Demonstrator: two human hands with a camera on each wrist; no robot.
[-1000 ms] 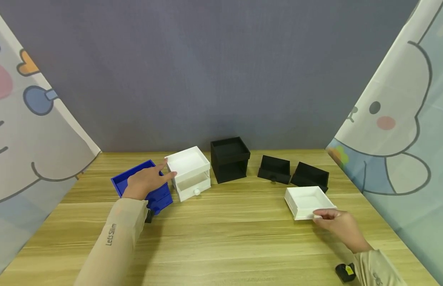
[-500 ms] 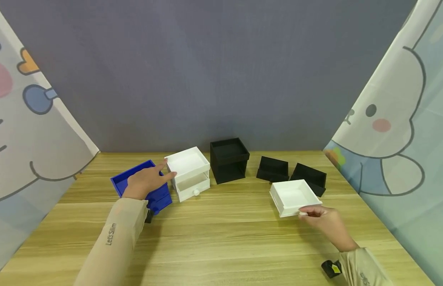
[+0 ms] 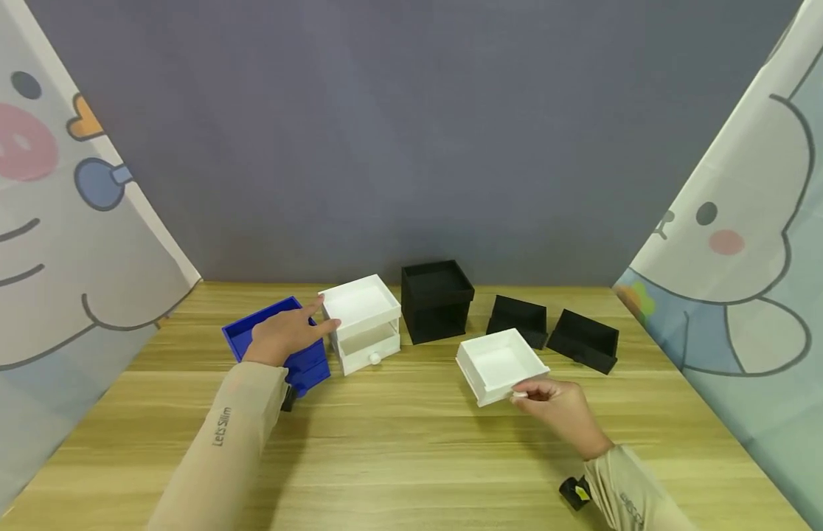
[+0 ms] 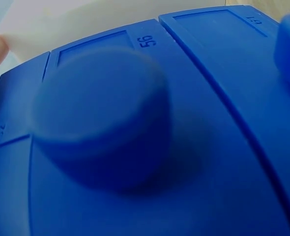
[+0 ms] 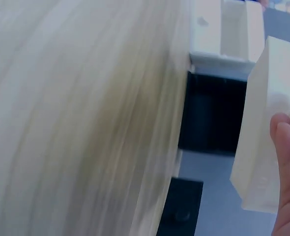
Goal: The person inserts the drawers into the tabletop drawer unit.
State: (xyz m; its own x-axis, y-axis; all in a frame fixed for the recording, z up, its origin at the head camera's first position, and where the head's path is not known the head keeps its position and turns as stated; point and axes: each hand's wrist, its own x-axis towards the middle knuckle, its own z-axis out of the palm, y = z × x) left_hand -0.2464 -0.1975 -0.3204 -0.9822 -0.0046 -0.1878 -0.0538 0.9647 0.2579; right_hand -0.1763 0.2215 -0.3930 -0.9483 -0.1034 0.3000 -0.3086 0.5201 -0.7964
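My right hand (image 3: 564,413) pinches the small white knob of a white drawer (image 3: 501,360), holding it up off the table at centre right. In the right wrist view the drawer's front (image 5: 277,88) and the thumb show. On the left, my left hand (image 3: 285,335) reaches over a blue drawer cabinet (image 3: 308,369) with its fingers fairly straight. Its thumb and fingertips touch the left side of a white cabinet (image 3: 361,302). That cabinet has a gap in its upper front and a knobbed drawer (image 3: 369,357) below. Blue fronts with a round knob (image 4: 105,118) fill the left wrist view.
A black cabinet frame (image 3: 438,299) with open front stands beside the white one. Two black drawers (image 3: 518,321) lie to its right, behind the white drawer. A grey panel (image 3: 411,147) closes the back of the wooden table (image 3: 398,457); printed cloths hang at both sides.
My right hand has carried the white drawer leftward, towards the white cabinet. My left hand stays against the cabinet; the head view has turned slightly.
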